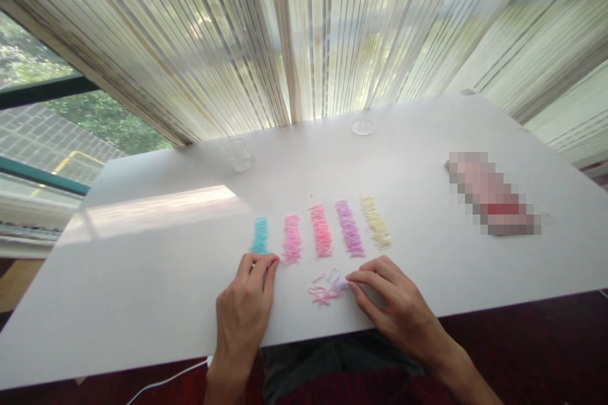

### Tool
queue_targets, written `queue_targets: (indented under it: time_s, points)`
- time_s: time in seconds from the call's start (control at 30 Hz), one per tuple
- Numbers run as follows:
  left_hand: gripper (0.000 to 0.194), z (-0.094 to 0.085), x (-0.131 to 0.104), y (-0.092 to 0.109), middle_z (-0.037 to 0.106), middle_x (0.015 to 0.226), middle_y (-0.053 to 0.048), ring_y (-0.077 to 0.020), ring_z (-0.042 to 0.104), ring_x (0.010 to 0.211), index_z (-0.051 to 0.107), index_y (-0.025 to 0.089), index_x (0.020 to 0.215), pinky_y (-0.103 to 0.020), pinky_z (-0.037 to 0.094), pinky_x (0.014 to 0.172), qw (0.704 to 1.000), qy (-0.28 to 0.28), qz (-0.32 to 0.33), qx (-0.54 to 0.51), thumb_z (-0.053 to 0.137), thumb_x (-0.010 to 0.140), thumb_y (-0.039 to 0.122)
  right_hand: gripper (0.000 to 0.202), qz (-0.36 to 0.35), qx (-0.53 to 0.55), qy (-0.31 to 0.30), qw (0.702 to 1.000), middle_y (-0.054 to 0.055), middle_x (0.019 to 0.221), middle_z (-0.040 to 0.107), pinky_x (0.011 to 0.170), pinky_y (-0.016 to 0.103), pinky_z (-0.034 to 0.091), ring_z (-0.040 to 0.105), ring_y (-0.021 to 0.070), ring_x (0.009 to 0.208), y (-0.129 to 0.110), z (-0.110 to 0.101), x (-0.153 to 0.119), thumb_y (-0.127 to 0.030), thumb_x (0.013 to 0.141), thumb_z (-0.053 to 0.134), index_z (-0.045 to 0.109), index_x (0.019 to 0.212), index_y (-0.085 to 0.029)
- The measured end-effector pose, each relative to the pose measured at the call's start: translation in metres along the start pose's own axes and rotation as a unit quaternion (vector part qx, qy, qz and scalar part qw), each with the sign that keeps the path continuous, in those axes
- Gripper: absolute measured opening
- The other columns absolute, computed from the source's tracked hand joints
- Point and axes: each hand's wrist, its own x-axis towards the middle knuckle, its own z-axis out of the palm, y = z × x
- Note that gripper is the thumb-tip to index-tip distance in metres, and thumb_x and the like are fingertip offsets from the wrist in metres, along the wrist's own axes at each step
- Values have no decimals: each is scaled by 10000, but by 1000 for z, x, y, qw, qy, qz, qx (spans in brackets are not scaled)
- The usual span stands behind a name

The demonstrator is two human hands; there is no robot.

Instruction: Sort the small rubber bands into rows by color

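My left hand (246, 294) is at the near end of a turquoise row (259, 234) of small thin pieces. Its thumb and forefinger are pinched together, and anything between them is too small to make out. With thumb and forefinger nearly meeting, my right hand (396, 297) touches the right side of a loose pile (325, 289) of pink, lilac and pale blue pieces. Whether it grips one cannot be seen clearly. Beyond the pile run a pink row (292, 238), a coral row (321, 231), a purple row (349, 229) and a pale yellow row (375, 221).
A clear round container (240, 157) stands toward the back left of the white table (156, 291). Farther right lies a clear round lid (362, 126). A blurred-out pinkish object (491, 195) rests at the right. String curtains (304, 38) hang along the back edge.
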Motion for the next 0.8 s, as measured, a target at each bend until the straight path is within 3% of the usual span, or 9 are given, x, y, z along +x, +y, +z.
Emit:
queue_targets:
  time_s: [0.2, 0.53, 0.7, 0.8]
  points:
    - [213, -3, -4, -2, 723, 967, 2, -133, 691, 693, 723, 241, 1057, -220, 410, 511, 999, 29, 38, -12, 522, 1055, 308, 137, 7, 0, -2, 1000, 47, 909, 660, 754, 342, 571, 637, 203, 847, 2, 0, 0, -128, 1005, 575, 676, 1052, -208]
    - [257, -13, 0, 24, 695, 840, 6, -122, 666, 604, 711, 215, 1006, -234, 404, 487, 993, 83, 58, -57, 483, 1065, 318, 137, 10, -11, -21, 1000, 57, 933, 656, 766, 365, 568, 629, 218, 871, 0, 1, 1, -129, 1006, 574, 666, 1080, -200]
    - [297, -12, -9, 37, 703, 849, 4, -114, 692, 654, 696, 222, 998, -202, 472, 554, 985, 31, 96, -142, 437, 1084, 337, 131, 1, -24, -36, 999, 56, 927, 646, 772, 361, 560, 613, 216, 871, -3, 2, 11, -127, 1019, 557, 658, 1067, -194]
    - [306, -8, -11, 44, 708, 856, 4, -113, 684, 626, 702, 232, 1006, -199, 481, 542, 984, 4, 91, -154, 427, 1086, 342, 142, -24, -86, -69, 994, 57, 903, 636, 753, 362, 554, 604, 224, 853, -4, 1, 22, -93, 1000, 562, 661, 1037, -188]
